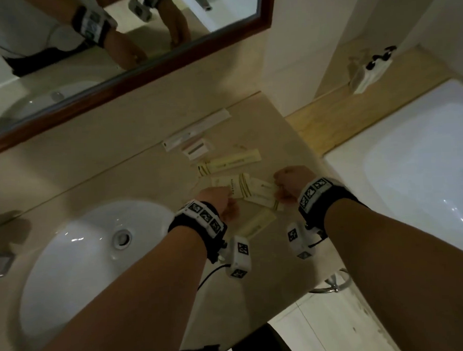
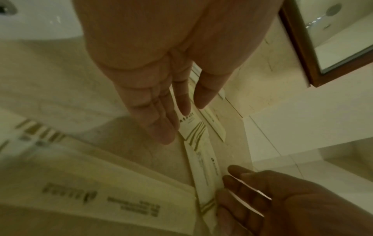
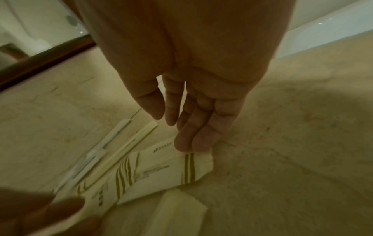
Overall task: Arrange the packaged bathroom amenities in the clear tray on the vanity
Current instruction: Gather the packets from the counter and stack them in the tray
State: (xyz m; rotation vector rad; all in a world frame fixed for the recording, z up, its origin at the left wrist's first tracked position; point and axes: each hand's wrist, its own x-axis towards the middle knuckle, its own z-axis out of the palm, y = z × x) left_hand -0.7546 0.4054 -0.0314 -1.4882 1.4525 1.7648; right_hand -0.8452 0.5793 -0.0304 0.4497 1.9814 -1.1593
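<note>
- Head view: both forearms reach over the beige vanity top, each with a black wrist band carrying marker tags.
- The left hand and right hand meet over a loose cluster of cream amenity packets lying flat on the counter, between the white basin and the bathtub.
- More packets lie further back: a long cream sachet, a small pink-striped packet, and a long white strip near the wall.
- A clear tray cannot be made out here; the packets look to sit on bare counter.
- A wood-framed mirror hangs above. White dispenser bottles stand by the tub's far corner.
- Left wrist view: left hand hangs with fingers nearly straight and together, fingertips down beside a striped packet, gripping nothing.
- The right hand enters low right, fingers extended against the end of another packet. A large blurred packet fills the lower left.
- Right wrist view: right hand points down, fingers fairly straight, two fingertips pressing the corner of a gold-striped cream packet onto the counter; no curl round it shows.
- Blurred left fingers touch the packets at lower left.
</note>
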